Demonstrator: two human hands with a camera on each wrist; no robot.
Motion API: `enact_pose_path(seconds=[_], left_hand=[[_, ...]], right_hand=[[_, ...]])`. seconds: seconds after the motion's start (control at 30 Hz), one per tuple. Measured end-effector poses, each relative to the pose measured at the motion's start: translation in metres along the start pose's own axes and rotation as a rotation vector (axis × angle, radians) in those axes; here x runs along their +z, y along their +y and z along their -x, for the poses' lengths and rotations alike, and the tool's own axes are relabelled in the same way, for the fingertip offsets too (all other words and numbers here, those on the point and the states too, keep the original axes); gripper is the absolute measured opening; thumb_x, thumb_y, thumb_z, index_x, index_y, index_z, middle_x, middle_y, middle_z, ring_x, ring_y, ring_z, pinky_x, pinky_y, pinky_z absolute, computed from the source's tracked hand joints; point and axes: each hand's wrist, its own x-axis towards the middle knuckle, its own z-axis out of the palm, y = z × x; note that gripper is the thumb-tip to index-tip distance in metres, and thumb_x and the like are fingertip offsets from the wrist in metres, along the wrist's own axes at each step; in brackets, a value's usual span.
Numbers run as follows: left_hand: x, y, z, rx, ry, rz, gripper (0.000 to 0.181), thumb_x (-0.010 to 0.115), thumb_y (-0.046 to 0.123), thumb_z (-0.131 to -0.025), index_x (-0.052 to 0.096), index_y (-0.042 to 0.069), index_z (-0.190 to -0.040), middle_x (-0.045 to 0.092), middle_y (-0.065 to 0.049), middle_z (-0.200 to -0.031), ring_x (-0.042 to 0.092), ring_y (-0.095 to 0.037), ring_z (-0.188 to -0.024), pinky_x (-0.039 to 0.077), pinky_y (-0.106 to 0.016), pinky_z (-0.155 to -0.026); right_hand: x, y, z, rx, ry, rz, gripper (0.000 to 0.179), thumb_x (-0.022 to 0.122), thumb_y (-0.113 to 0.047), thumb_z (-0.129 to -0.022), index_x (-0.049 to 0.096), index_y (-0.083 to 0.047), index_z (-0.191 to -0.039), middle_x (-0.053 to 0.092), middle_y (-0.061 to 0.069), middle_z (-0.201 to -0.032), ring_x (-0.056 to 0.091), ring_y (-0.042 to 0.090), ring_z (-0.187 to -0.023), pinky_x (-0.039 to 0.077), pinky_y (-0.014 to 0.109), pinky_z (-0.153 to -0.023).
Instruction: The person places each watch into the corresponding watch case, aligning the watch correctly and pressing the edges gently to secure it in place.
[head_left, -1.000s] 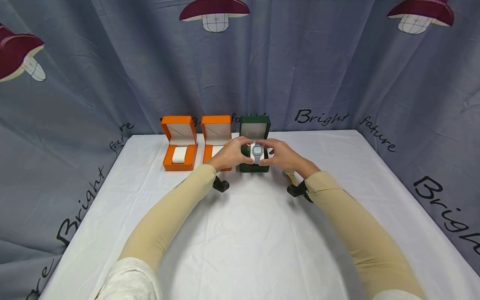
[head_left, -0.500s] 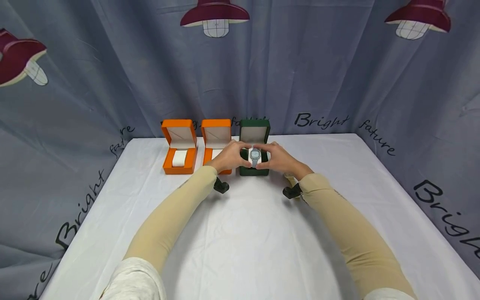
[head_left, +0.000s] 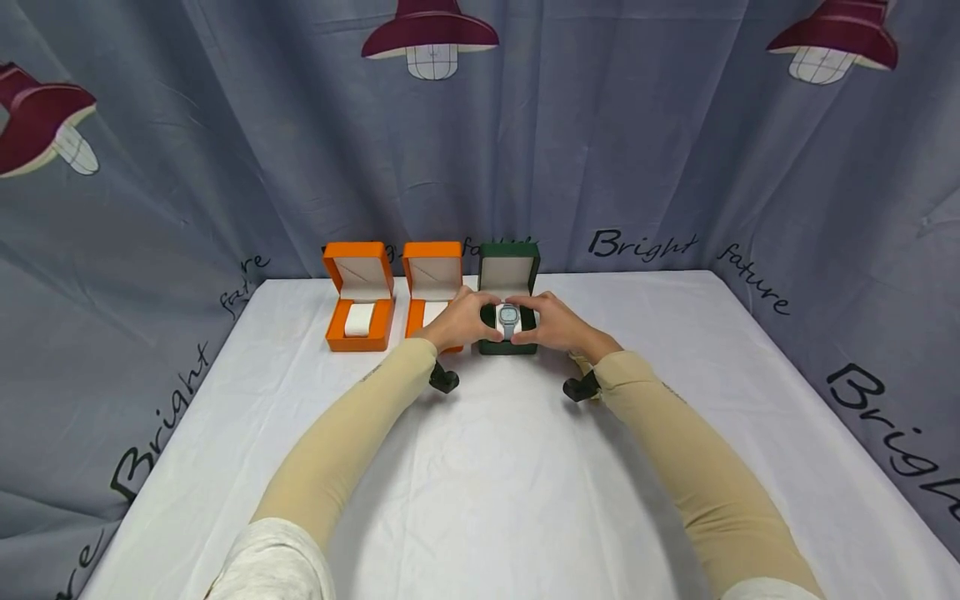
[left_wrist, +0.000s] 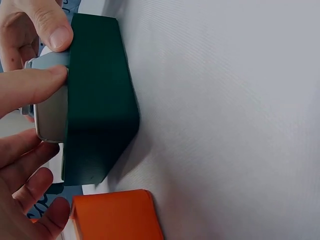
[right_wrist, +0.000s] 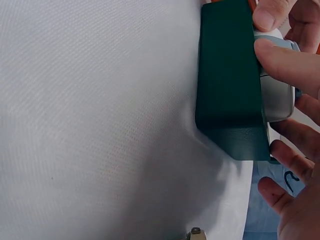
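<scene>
The watch is at the green box, strapped round a cushion, so the strapping looks done. The seating seems only part done: in both wrist views the cushion stands proud of the box's front rim, and how deep its lower side goes is hidden. What appears left is getting it down into the base and letting go; the lid stands up. The left hand and the right hand both grasp the cushion from opposite sides, thumbs laid on strap and cushion at the rim, other fingers bent round behind. Beside them the middle box and the end box, both orange, also stand with lids raised; the end one shows a bare white pad, while the middle one's is partly hidden by the left hand, so I cannot tell whether anything is on it. As for writing, the curtain carries "Bright" and "fature" in black script, spelt so, repeated along the back and sides, some cut off by folds, boxes or the edge of view. The boxes' visible outsides show no readable brand. The dial and the dark marks on the sleeves are too small to read.
</scene>
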Motion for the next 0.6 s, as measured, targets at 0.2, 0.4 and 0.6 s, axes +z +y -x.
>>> enact_pose_path(seconds=[0.2,0.4,0.6], left_hand=[[0.0012,-0.0005,0.0006,0.004,0.001,-0.017,0.065,0.081,0.033,-0.085,0.057,0.017,-0.143,0.053,-0.004,-0.138,0.040,-0.020,-0.120,0.047,-0.045,-0.103],[-0.0001,-0.0007,0.0013,0.003,-0.006,-0.043,0.064,0.081,0.034,-0.086,0.057,0.017,-0.143,0.054,-0.002,-0.139,0.040,-0.020,-0.120,0.046,-0.046,-0.104],[-0.0006,-0.0008,0.0006,0.001,-0.015,-0.081,0.064,0.080,0.036,-0.086,0.057,0.018,-0.143,0.054,0.001,-0.145,0.038,-0.020,-0.124,0.042,-0.048,-0.108]], right_hand=[[0.0000,-0.0010,0.0010,0.008,-0.011,-0.012,0.075,0.079,-0.035,-0.088,0.045,-0.023,-0.153,0.055,0.012,-0.139,0.042,0.031,-0.125,0.041,0.054,-0.102],[-0.0003,-0.0004,0.0027,0.008,-0.026,-0.020,0.073,0.076,-0.034,-0.091,0.043,-0.024,-0.154,0.052,0.013,-0.142,0.039,0.030,-0.129,0.041,0.055,-0.102],[-0.0011,0.0012,0.0036,0.013,-0.049,-0.022,0.069,0.071,-0.034,-0.094,0.041,-0.026,-0.156,0.047,0.016,-0.146,0.036,0.032,-0.133,0.040,0.056,-0.100]])
